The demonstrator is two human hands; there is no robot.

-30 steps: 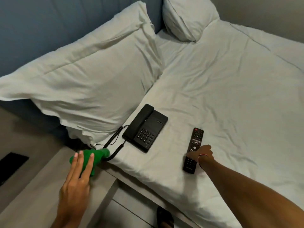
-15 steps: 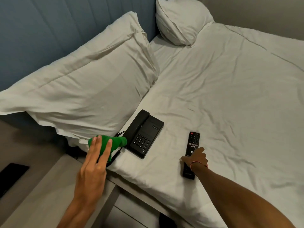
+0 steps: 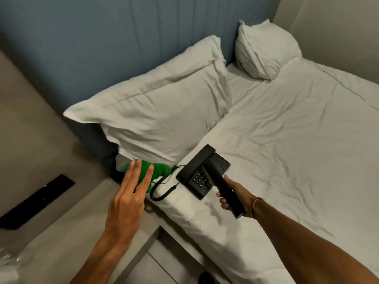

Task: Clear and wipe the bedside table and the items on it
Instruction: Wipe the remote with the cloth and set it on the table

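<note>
A black remote is up off the white bed sheet, gripped near its lower end by my right hand; its top end overlaps the black desk phone lying on the bed. The phone's coiled cord runs left toward the gap beside the bed. My left hand lies with straight fingers on a bunched green cloth over the far corner of the beige bedside table. Its thumb is hidden.
A large white pillow lies just behind the cloth and phone, a second pillow farther back against the blue headboard. A black panel sits on the wall left of the table. Clear plastic shows at the bottom left.
My right hand has lifted the remote off the sheet and brought it left, over the phone. My left hand and the green cloth have moved toward the bed and pillow.
</note>
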